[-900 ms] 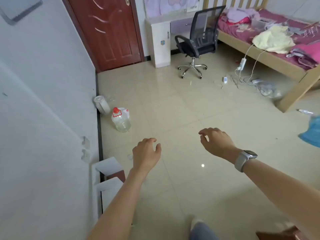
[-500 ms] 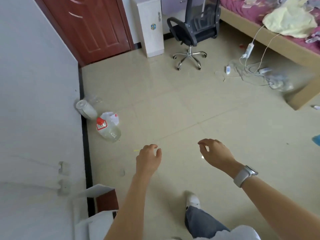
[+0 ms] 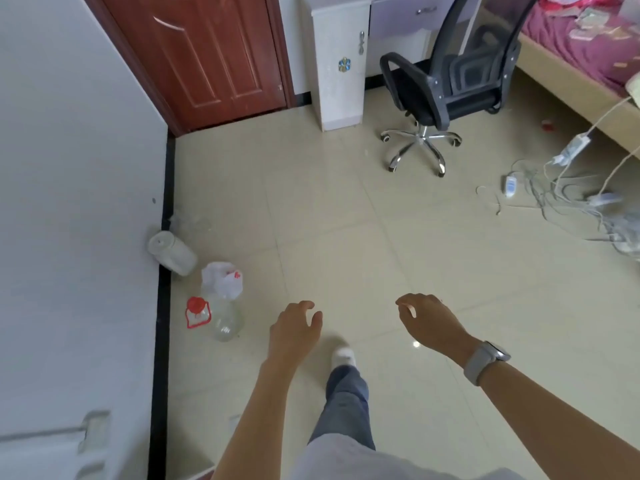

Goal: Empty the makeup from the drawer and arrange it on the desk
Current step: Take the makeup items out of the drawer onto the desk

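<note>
both hands are held out in front of the body over the glossy beige tiled floor (image 3: 363, 209), and neither carries anything. the left hand (image 3: 294, 329) hangs with its fingers loosely curled downward and nothing between them; the right hand (image 3: 427, 323), with a grey-strapped smartwatch (image 3: 485, 362) on its wrist, is the same, fingers relaxed and drooping, touching nothing. one leg in blue jeans with a white shoe (image 3: 343, 355) is stepped forward between the arms.

judging by this, the step in hand is the approach: the person is walking toward the white desk with a cupboard door and a pale lilac drawer front (image 3: 398, 12) at the far wall, beside the dark red wooden door (image 3: 207, 53). the drawer looks closed, though only its lower part shows at the top edge of the view, so i cannot be sure. no makeup is visible anywhere; it is presumably inside that drawer.

the black mesh swivel office chair on a chrome star base (image 3: 450, 77) stands right in front of the drawer. the next move likely calls for crossing the room, rolling the chair aside or reaching around it, then taking the small metal handle and pulling the drawer open.

a clear plastic jug with a red cap (image 3: 221, 317) and a white cylindrical container (image 3: 171, 252) sit along the left wall, well apart from the path.
</note>
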`<state>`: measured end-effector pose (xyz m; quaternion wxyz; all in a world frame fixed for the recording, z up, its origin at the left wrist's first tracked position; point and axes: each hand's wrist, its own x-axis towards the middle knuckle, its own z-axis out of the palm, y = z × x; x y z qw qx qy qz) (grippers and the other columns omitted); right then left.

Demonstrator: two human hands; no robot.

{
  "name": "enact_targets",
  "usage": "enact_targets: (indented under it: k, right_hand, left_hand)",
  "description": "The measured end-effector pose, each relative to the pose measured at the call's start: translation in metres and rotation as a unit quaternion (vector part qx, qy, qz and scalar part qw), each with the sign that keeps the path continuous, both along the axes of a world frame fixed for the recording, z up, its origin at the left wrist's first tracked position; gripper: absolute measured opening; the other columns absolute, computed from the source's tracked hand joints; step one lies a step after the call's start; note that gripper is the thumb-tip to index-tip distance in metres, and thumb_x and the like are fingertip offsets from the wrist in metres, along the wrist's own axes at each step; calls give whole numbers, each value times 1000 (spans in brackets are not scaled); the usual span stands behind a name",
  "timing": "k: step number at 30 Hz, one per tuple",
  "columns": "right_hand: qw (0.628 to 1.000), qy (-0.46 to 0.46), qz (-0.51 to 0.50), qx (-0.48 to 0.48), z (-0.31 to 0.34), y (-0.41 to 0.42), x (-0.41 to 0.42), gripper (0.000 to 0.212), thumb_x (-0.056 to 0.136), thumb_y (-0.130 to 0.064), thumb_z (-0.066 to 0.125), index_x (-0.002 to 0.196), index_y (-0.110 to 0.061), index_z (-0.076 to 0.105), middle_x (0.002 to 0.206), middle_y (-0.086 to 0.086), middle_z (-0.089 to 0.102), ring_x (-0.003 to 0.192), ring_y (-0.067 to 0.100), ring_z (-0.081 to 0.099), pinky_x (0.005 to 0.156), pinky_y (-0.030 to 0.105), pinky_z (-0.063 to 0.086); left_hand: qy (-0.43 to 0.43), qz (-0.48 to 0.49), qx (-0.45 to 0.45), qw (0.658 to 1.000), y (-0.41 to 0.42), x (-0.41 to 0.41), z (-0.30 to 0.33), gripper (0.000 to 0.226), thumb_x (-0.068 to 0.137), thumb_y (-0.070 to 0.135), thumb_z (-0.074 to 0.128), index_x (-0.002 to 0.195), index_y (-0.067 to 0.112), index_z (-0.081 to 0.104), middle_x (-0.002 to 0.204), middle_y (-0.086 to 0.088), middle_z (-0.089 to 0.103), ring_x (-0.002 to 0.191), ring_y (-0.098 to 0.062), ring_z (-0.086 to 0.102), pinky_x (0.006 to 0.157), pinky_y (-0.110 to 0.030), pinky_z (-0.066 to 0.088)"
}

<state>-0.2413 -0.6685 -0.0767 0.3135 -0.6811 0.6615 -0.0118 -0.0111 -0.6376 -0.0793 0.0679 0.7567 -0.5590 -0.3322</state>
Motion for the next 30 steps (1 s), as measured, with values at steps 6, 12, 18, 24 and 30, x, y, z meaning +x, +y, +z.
enact_targets:
  k: [6,12,18,24,30]
  right_hand:
    - [1000,-8,0,19,16,-177,29,31,96,-24,39,119,-18,58,122,1,61,118,22,50,100,34,38]
    - [999,-18,-32,40,12,-319,25,30,96,-24,39,118,-18,58,120,1,62,113,21,54,97,31,41]
    - [997,-37,-48,48,-23,-490,5,27,95,-23,41,114,-17,60,116,1,65,107,23,59,94,31,44]
    - [997,-36,-58,43,-8,-681,-11,26,95,-21,41,112,-16,61,115,3,65,108,25,57,92,30,42]
    - [997,-38,-30,59,-2,-832,-5,26,96,-21,39,111,-16,60,110,3,65,102,24,58,83,28,41]
  left_hand:
    - [-15,-12,-44,999,-193,32,15,35,96,31,42,127,17,51,128,-4,52,120,-20,47,101,-31,35]
    - [16,-53,5,998,-343,24,8,35,96,31,41,126,17,51,128,-4,53,118,-19,49,98,-26,34]
    - [14,-65,26,997,-514,7,-19,32,96,29,43,122,15,55,123,-5,57,113,-18,53,92,-22,35]
    - [-7,-87,21,996,-700,-13,-2,32,96,29,43,121,15,56,121,-6,57,111,-20,53,93,-26,37]
    - [7,-53,21,998,-840,-10,3,32,97,28,42,123,16,55,124,-3,56,110,-19,53,93,-25,38]
